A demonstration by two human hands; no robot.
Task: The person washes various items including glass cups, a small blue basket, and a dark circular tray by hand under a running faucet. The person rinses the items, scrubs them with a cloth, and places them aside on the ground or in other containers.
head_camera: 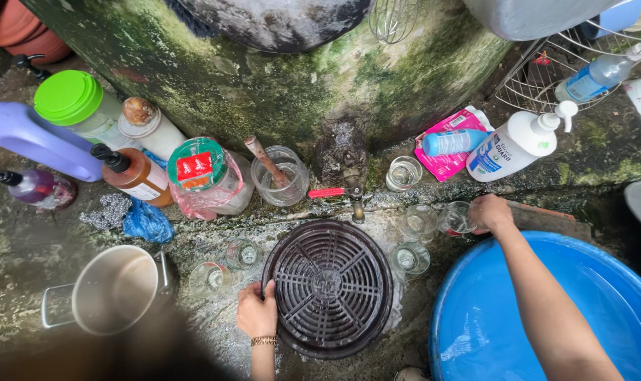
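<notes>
On the wet, mossy concrete ledge (24,247) that serves as the wash place, the washing looks to be in its middle stretch: several pieces stand rinsed and set down, while two are in hand. Going from the left, there is one lilac jug (34,137), one small purple pump bottle (31,187), one jar with a green lid (77,106), one brown pump bottle (137,175), one plastic tub with a red and green lid (204,176), one steel scouring pad (109,210) and one blue plastic bag (147,222). Below them stands one steel pot (116,289), empty as far as can be seen. Two small drinking glasses (225,267) sit just left of the one round dark grille (329,286), which lies flat under the tap (349,192) with soapy water around it. The left hand (257,314) has its fingers curled over the grille's left rim, gripping it. One glass jar (282,176) with a stick in it stands behind. Right of the tap I count four more glasses: one on the upper step (404,173), two (416,240) beside the grille, and one (456,219) that the right hand (491,214) closes around, touching the ledge. Farther right are one pink refill pouch (451,166), one blue bottle (453,142), one white pump bottle (514,144) and one blue basin (476,310) of water. Judging by this, the grille and that last glass are left to finish.
</notes>
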